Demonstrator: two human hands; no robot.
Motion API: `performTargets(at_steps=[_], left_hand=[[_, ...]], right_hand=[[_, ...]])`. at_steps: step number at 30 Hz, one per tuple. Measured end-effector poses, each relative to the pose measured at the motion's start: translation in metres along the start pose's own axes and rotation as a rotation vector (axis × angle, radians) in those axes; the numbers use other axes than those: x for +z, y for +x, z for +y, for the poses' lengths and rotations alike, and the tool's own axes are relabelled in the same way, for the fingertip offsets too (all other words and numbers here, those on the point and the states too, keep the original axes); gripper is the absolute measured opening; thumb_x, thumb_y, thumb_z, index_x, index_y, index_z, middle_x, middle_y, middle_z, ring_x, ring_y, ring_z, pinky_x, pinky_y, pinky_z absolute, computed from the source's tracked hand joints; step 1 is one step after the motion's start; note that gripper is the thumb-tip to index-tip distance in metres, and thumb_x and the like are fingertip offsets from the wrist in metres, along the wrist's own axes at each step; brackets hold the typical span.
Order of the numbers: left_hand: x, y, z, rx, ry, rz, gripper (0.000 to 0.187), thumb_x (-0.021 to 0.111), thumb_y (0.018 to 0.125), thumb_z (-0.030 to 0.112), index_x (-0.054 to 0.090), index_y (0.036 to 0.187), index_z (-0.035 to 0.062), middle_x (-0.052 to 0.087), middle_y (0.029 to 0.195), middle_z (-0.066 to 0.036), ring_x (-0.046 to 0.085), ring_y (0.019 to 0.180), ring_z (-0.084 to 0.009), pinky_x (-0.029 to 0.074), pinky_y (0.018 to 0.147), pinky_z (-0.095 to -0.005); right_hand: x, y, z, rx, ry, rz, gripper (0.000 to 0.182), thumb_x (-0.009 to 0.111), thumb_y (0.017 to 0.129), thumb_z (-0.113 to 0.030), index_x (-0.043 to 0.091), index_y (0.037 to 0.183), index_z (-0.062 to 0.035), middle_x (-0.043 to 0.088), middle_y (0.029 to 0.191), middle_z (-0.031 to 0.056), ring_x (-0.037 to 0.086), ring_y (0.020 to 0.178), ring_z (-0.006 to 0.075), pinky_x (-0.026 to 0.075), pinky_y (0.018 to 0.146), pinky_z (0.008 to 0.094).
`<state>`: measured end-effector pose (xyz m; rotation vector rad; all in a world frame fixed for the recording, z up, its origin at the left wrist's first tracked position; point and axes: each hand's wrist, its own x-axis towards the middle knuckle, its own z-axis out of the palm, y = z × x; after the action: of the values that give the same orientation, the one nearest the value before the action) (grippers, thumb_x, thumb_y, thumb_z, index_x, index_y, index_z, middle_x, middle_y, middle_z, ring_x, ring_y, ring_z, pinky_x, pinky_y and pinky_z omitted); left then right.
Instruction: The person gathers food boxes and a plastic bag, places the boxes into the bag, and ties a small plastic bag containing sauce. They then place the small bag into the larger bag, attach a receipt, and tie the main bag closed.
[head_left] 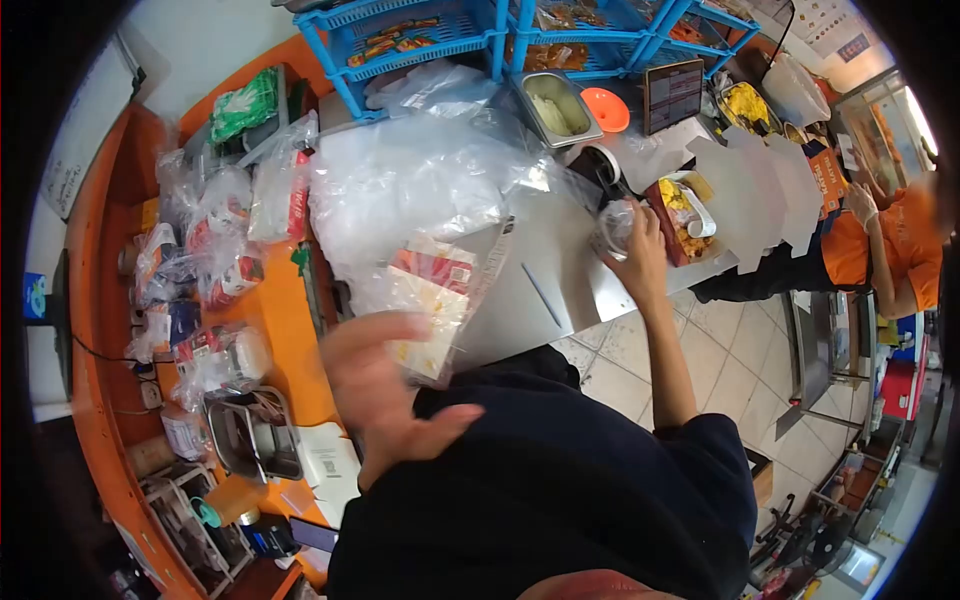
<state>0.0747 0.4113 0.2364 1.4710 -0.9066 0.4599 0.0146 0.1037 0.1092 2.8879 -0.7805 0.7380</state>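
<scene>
My right hand (641,254) is closed around a small clear plastic cup (613,226) at the edge of the metal counter. Just right of it stands an open takeaway box (662,212) with yellow food, browned pieces and a white item, perhaps a spoon, inside. My left hand (385,390), somewhat smeared by motion, is held up with thumb and fingers apart and nothing in it. Beyond its fingers lies a printed flat packet (432,285) in clear wrapping, beside a large pile of clear plastic bags (400,180).
Blue crates (420,58) line the back, near a metal food pan (555,108), an orange bowl (605,109) and a tablet (673,96). Bagged packages (225,275) crowd the orange counter at left. A person in an orange shirt (885,250) stands at right, beyond grey cardboard sheets (750,205).
</scene>
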Motion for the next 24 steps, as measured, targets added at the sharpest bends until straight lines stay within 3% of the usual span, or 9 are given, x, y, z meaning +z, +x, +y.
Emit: performTargets(at_steps=[1, 3, 7, 9, 11, 13, 15, 18, 24], left_hand=[[0.013, 0.003, 0.003, -0.068, -0.109, -0.373, 0.047, 0.075, 0.076, 0.008, 0.057, 0.119, 0.0048, 0.060, 0.119, -0.012, 0.057, 0.105, -0.0284, 0.045, 0.086, -0.0367], [0.066, 0.003, -0.010, -0.627, -0.280, -0.635, 0.038, 0.066, 0.080, 0.001, 0.060, 0.118, 0.0038, 0.057, 0.124, -0.014, 0.058, 0.102, -0.0290, 0.046, 0.088, -0.0358], [0.132, -0.062, -0.110, -0.501, 0.219, -0.163, 0.035, 0.055, 0.089, 0.000, 0.055, 0.124, 0.0043, 0.055, 0.124, -0.015, 0.058, 0.107, -0.0300, 0.046, 0.091, -0.0370], [0.140, -0.087, -0.144, -0.591, 0.271, -0.065, 0.039, 0.055, 0.088, 0.000, 0.051, 0.127, 0.0042, 0.053, 0.123, -0.019, 0.056, 0.108, -0.0347, 0.046, 0.091, -0.0407], [0.143, -0.101, -0.159, -0.697, 0.322, 0.043, 0.042, 0.055, 0.088, 0.000, 0.048, 0.129, 0.0040, 0.052, 0.121, -0.022, 0.053, 0.109, -0.0394, 0.045, 0.092, -0.0445], [0.148, -0.110, -0.166, -0.830, 0.574, -0.276, 0.043, 0.059, 0.088, 0.004, 0.047, 0.129, 0.0047, 0.048, 0.123, -0.024, 0.050, 0.113, -0.0404, 0.043, 0.093, -0.0481], [0.159, -0.114, -0.165, -0.808, 0.669, -0.372, 0.052, 0.070, 0.082, 0.009, 0.048, 0.129, 0.0057, 0.047, 0.121, -0.021, 0.050, 0.111, -0.0408, 0.043, 0.092, -0.0496], [0.170, -0.116, -0.159, -0.714, 0.831, -0.200, 0.057, 0.084, 0.066, 0.013, 0.057, 0.116, 0.0080, 0.052, 0.112, -0.016, 0.053, 0.103, -0.0378, 0.044, 0.088, -0.0463], [0.172, -0.095, -0.127, -0.660, 0.921, -0.208, 0.025, 0.080, 0.071, 0.015, 0.058, 0.082, 0.0084, 0.060, 0.087, -0.005, 0.054, 0.097, -0.0297, 0.043, 0.082, -0.0426]], right_hand=[[0.017, 0.000, 0.007, -0.050, 0.233, -0.021, 0.072, 0.082, 0.062, -0.009, 0.051, 0.127, -0.0107, 0.054, 0.117, 0.0140, 0.056, 0.105, 0.0334, 0.047, 0.086, 0.0412], [0.032, -0.004, 0.004, -0.072, 0.495, -0.128, 0.078, 0.077, 0.062, -0.006, 0.046, 0.134, -0.0131, 0.051, 0.116, 0.0176, 0.055, 0.107, 0.0385, 0.049, 0.083, 0.0438], [0.017, 0.005, -0.008, 0.008, 0.611, -0.321, 0.089, 0.086, 0.059, -0.022, 0.044, 0.136, -0.0100, 0.053, 0.116, 0.0171, 0.057, 0.106, 0.0375, 0.051, 0.085, 0.0450], [0.021, 0.022, 0.021, -0.131, 0.998, -0.101, 0.083, 0.084, 0.064, -0.032, 0.047, 0.134, -0.0073, 0.054, 0.114, 0.0165, 0.057, 0.105, 0.0341, 0.048, 0.088, 0.0441], [0.058, 0.043, 0.077, 0.031, 0.840, -0.067, 0.066, 0.067, 0.082, -0.049, 0.052, 0.127, -0.0035, 0.055, 0.105, 0.0174, 0.055, 0.097, 0.0317, 0.044, 0.084, 0.0417], [0.070, 0.073, 0.094, 0.151, 0.820, -0.290, 0.039, 0.059, 0.091, -0.038, 0.063, 0.102, -0.0003, 0.053, 0.094, 0.0134, 0.054, 0.095, 0.0274, 0.043, 0.082, 0.0389], [0.100, 0.095, 0.113, -0.040, 1.025, -0.546, 0.031, 0.062, 0.091, -0.030, 0.066, 0.087, 0.0004, 0.054, 0.091, 0.0114, 0.054, 0.091, 0.0252, 0.043, 0.078, 0.0370], [0.096, 0.100, 0.125, -0.054, 1.181, -0.496, 0.023, 0.066, 0.088, -0.021, 0.065, 0.081, 0.0003, 0.055, 0.088, 0.0106, 0.055, 0.087, 0.0241, 0.043, 0.074, 0.0357], [0.094, 0.020, 0.128, -0.029, 0.830, -0.140, 0.014, 0.072, 0.080, -0.008, 0.062, 0.079, 0.0023, 0.058, 0.091, 0.0145, 0.055, 0.084, 0.0309, 0.044, 0.077, 0.0392]])
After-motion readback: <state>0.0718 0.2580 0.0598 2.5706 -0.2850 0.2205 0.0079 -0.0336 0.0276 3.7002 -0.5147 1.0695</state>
